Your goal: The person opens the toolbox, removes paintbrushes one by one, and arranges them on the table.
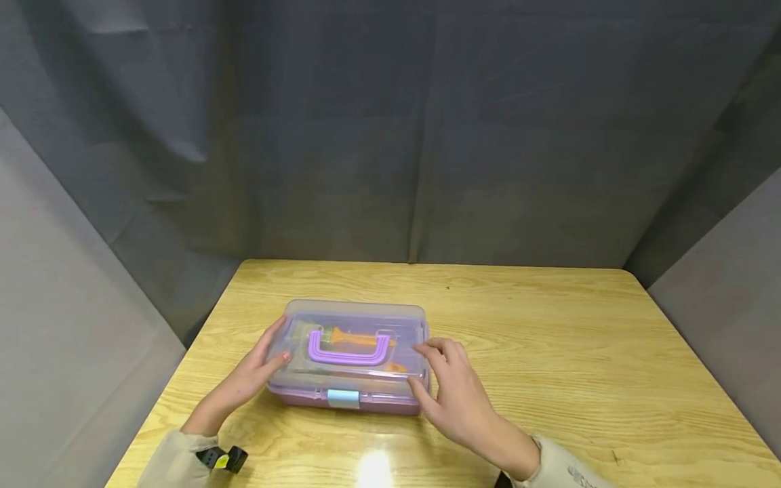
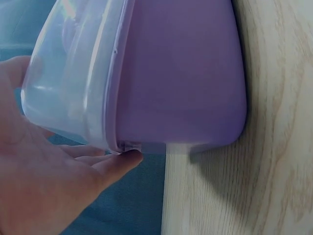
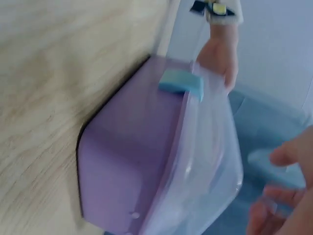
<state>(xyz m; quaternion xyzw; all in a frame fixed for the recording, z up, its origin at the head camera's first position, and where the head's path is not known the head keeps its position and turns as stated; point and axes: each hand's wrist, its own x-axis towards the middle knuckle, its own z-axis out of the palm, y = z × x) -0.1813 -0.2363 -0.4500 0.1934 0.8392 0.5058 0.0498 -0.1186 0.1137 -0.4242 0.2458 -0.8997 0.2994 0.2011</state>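
Left cuff: a pale cloth sleeve (image 1: 173, 464) ends beside a black strap with a yellow-green tag (image 1: 222, 461).
Left hand: the hand (image 1: 244, 379) is at the box's left end, thumb laid on the lid, a fingertip touching the rim round the far corner. Its fingers are spread apart, clamped on nothing. Pressure on one end alone might swing the whole box round on the smooth surface.
Purple box: the rectangular plastic box (image 2: 181, 73) sits flat on a wood-grain table (image 1: 579, 352), left of centre. Its clear, raised plastic lid (image 1: 356, 310) is down.
Blue latch: the pale blue plastic tab (image 1: 344, 399) sits over the front rim. If it is engaged, as it looks, prising at the lid could drag or tip the box.
Purple handle: the ridged plastic carry handle (image 1: 349, 359) lies flat on the lid; lifting by it with the latch loose might spill the contents.
Inside: an orange-handled brush (image 1: 360, 338), and an orange piece (image 1: 395, 368) I can't make out.
Right hand: the other hand (image 1: 454, 393) hangs at the lid's right end, thumb and fingers apart and loosely bent, gripping nothing. The blurred wrist view suggests a small gap; a hurried reach could knock this end askew.
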